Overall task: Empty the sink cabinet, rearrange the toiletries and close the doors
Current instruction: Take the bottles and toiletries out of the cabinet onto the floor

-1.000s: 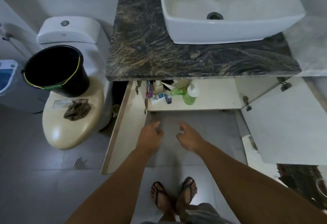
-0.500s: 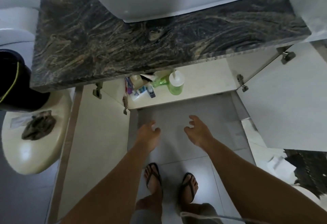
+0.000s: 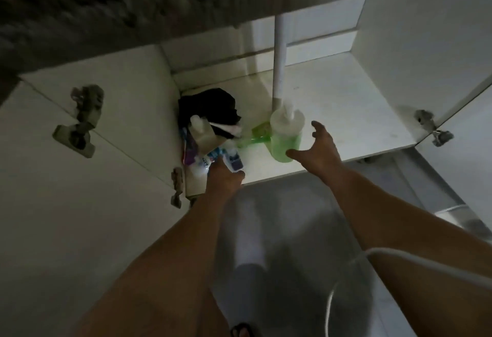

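Right hand (image 3: 318,147) reaching in with fingers spread wide, holding nothing, thumb almost touching the green pump bottle (image 3: 286,136). Left hand (image 3: 225,179) resting on the small packets (image 3: 213,156) left of the bottle; hard to tell whether gripping one or just touching. Bottle standing upright on the cabinet floor (image 3: 346,112), near the front edge, just in front of the white pipe (image 3: 279,51).

Probably best wrapping fingers round the bottle's fat middle, not the pump, and lifting straight up and toward the body, keeping clear of the pipe behind. Watching out for the smaller green bottle (image 3: 253,136) lying just left of it. Black cloth (image 3: 207,108) and white bottle (image 3: 202,130) sitting farther left, by the wall.
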